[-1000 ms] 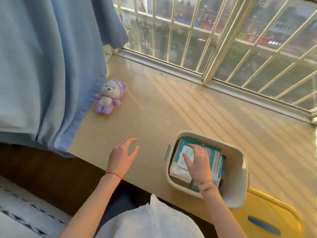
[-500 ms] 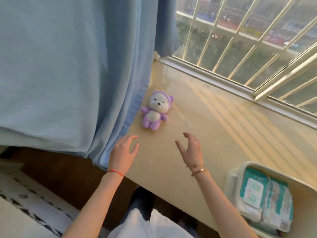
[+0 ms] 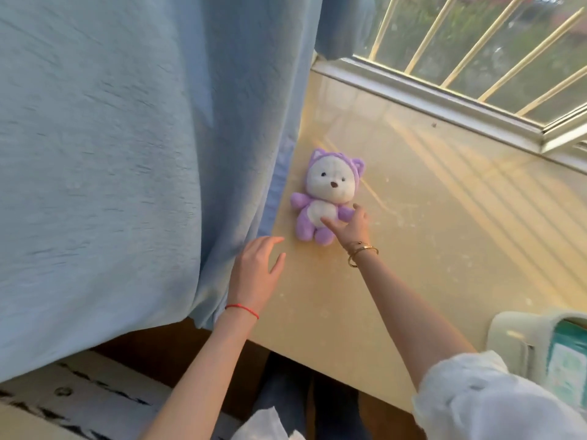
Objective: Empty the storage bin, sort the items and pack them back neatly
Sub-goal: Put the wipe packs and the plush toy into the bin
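Purple-and-white plush bear (image 3: 324,198), face up

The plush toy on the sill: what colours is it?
Purple suit and hood, white face and belly; the plush toy shows clearly in the head view.

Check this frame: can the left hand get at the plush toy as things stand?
Probably yes. The left hand hovers open just beside the plush toy, with bare sill between them. The right hand already touches the toy's belly, so the left would need the free near side.
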The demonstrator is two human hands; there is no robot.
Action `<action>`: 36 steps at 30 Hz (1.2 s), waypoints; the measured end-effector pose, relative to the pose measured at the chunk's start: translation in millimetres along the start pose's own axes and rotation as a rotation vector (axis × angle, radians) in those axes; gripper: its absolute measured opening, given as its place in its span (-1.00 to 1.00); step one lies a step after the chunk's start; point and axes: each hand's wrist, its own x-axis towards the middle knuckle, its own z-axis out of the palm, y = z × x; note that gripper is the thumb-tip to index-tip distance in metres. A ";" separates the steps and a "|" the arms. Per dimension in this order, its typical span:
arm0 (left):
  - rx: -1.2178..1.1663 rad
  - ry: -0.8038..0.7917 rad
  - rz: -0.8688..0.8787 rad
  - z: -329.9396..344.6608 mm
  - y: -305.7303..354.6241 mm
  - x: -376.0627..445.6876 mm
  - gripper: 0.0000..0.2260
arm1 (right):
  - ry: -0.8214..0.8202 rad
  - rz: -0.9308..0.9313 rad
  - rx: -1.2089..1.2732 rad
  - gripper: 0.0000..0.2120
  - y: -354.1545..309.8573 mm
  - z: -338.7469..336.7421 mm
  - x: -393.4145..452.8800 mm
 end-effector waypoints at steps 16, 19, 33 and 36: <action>0.018 -0.073 0.055 -0.1 24.0 -28.0 -0.76 | 0.006 -0.016 0.199 -0.38 36.3 -36.7 -52.3; 0.052 -0.077 0.092 1.7 46.8 -48.0 -0.76 | 0.026 -0.058 0.287 -0.41 58.1 -84.2 -106.0; 0.026 -0.116 0.208 118.3 252.9 -183.2 -0.75 | 0.187 -0.075 0.193 -0.41 284.0 -351.7 -271.1; 0.016 -0.093 0.210 156.3 302.2 -209.0 -0.76 | 0.227 -0.035 0.146 -0.38 338.2 -399.7 -278.4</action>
